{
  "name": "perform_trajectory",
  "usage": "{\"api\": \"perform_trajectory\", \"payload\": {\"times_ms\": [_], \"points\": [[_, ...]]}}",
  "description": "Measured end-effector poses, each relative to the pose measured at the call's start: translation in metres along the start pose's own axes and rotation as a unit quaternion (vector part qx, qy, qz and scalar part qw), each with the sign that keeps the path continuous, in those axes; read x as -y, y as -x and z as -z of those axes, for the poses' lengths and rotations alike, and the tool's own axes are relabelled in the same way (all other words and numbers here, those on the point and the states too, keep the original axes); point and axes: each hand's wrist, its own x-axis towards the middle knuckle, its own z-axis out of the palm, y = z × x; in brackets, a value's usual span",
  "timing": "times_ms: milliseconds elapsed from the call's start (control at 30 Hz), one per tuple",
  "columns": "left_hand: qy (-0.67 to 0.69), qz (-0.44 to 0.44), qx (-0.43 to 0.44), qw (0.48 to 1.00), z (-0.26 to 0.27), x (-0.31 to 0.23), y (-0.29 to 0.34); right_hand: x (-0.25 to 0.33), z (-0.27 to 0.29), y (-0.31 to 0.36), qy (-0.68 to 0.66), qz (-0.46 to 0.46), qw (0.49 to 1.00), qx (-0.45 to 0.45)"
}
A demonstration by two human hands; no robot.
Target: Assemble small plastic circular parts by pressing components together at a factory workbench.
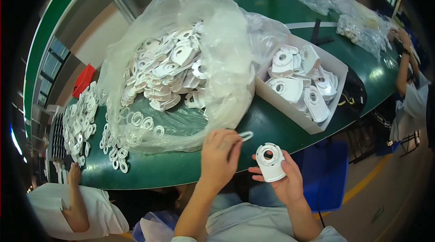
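My left hand (218, 158) pinches a thin white plastic ring (246, 136) by its edge, just past the table's near rim. To its right, my right hand (288, 179) holds a white plastic housing (271, 162) with a round collar and a hole through it, the collar side turned up. The ring and the housing are apart. Beyond my left hand, a large clear plastic bag (224, 67) lies spread open, with a heap of similar white housings (167, 67) inside. Several loose rings (147, 123) lie at the bag's near side.
A white box (290, 111) full of housings stands right of the bag. More white parts (80, 117) and rings (122, 153) lie at the left, near a red bin (84, 80). Co-workers sit at both sides of the green table (181, 169). A blue bin (325, 176) stands below the edge.
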Motion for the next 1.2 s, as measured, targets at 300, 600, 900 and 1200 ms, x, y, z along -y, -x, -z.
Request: {"api": "perform_trajectory", "payload": {"times_ms": [300,600,900,1200], "points": [[0.141,0.083,0.017,0.986,0.017,-0.019,-0.003,-0.003,-0.018,-0.004,0.008,-0.075,0.995,0.062],[0.098,0.033,0.017,0.995,0.017,-0.022,0.006,-0.010,-0.023,0.000,0.009,-0.060,0.996,0.063],[0.112,0.057,-0.003,0.992,0.029,-0.021,0.009,-0.003,-0.024,0.001,0.011,-0.070,0.997,0.025],[0.216,0.163,0.028,0.962,0.032,-0.025,0.024,-0.007,-0.020,0.000,0.014,-0.070,0.996,0.059]]}}
